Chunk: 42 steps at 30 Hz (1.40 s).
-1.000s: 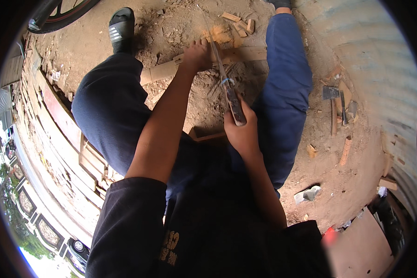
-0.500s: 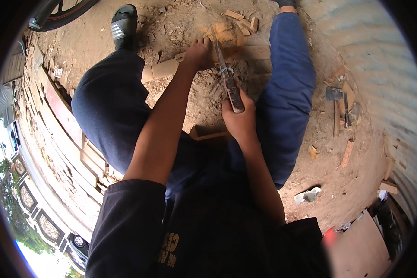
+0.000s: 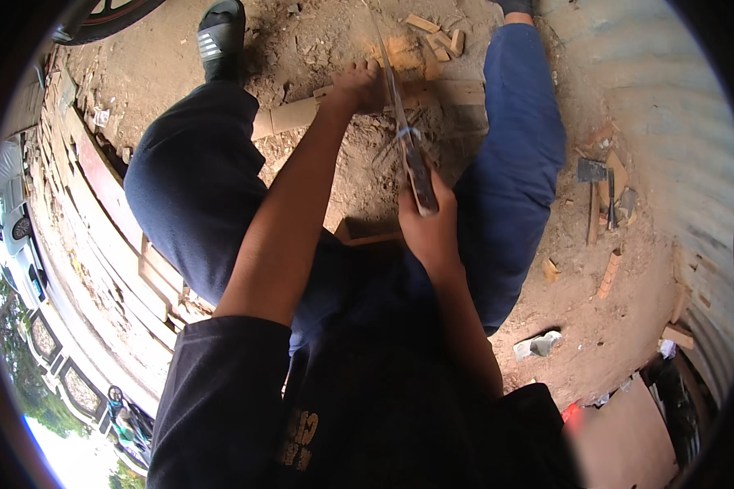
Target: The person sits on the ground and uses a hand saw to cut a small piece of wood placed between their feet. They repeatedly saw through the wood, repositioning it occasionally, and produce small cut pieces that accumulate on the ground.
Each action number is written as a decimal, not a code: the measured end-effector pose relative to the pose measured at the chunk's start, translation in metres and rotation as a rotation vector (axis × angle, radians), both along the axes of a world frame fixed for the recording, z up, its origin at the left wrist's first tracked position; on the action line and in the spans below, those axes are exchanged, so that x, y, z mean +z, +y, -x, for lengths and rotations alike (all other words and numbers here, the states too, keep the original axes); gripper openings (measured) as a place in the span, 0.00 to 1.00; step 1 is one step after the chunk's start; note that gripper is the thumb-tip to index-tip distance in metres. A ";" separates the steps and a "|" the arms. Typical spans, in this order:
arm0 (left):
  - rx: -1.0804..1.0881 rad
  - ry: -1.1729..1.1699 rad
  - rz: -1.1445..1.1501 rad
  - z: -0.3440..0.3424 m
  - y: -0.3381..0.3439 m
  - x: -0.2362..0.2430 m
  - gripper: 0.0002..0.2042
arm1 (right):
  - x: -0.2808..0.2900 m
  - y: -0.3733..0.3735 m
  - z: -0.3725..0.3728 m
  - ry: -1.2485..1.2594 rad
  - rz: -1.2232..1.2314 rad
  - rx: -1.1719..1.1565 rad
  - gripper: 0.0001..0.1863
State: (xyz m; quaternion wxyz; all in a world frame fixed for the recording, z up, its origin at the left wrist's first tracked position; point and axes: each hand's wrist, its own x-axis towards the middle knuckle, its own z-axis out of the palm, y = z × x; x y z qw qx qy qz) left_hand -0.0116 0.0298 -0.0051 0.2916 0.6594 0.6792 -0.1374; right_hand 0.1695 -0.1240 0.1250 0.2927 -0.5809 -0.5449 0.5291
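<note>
My right hand [image 3: 424, 208] is closed round the wooden handle of a long, narrow-bladed saw [image 3: 413, 159], its blade pointing away from me across a wooden plank [image 3: 285, 116] on the dirt between my legs. My left hand [image 3: 355, 85] rests on that plank just left of the blade, fingers curled over it. Orange sawdust [image 3: 404, 50] lies beyond the plank, beside several small cut wooden pieces [image 3: 432, 41]. A short wooden board [image 3: 367, 240] lies nearer my lap, partly hidden.
A hatchet-like tool [image 3: 591, 171] and scraps lie right, near a corrugated metal wall [image 3: 661, 106]. Wooden boards [image 3: 106, 183] line the left, with a road, car [image 3: 16, 228] and two-wheeler [image 3: 126, 424] beyond. A wheel [image 3: 106, 16] is at top left. Crumpled litter [image 3: 537, 344] lies low right.
The saw and my right hand moved forward, then back toward me and slightly right. My left hand shifted slightly up and right in view. Different vehicles appear on the road.
</note>
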 end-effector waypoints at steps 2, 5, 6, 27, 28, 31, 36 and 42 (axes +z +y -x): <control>0.006 0.025 0.027 -0.002 0.003 0.007 0.39 | 0.001 -0.014 -0.006 -0.016 -0.045 0.009 0.30; 0.009 -0.003 0.063 -0.004 0.001 0.015 0.39 | 0.004 -0.006 -0.004 -0.034 -0.030 0.014 0.29; 0.026 -0.014 0.064 -0.003 0.002 0.013 0.39 | 0.004 0.008 -0.001 -0.052 -0.030 0.028 0.28; 0.010 -0.038 0.075 -0.002 0.001 0.012 0.40 | 0.007 -0.004 0.000 -0.073 -0.094 -0.005 0.29; 0.041 -0.037 0.059 -0.001 0.001 0.006 0.40 | 0.014 0.014 0.008 -0.062 -0.010 0.001 0.29; 0.026 -0.035 0.078 -0.002 -0.001 0.015 0.40 | 0.015 0.025 0.009 -0.043 0.022 0.031 0.28; 0.007 -0.005 0.051 -0.001 0.000 -0.004 0.42 | 0.031 -0.028 -0.012 -0.035 -0.108 -0.029 0.28; -0.008 0.027 -0.012 0.007 -0.002 -0.021 0.44 | 0.014 0.027 0.015 -0.151 0.025 0.046 0.30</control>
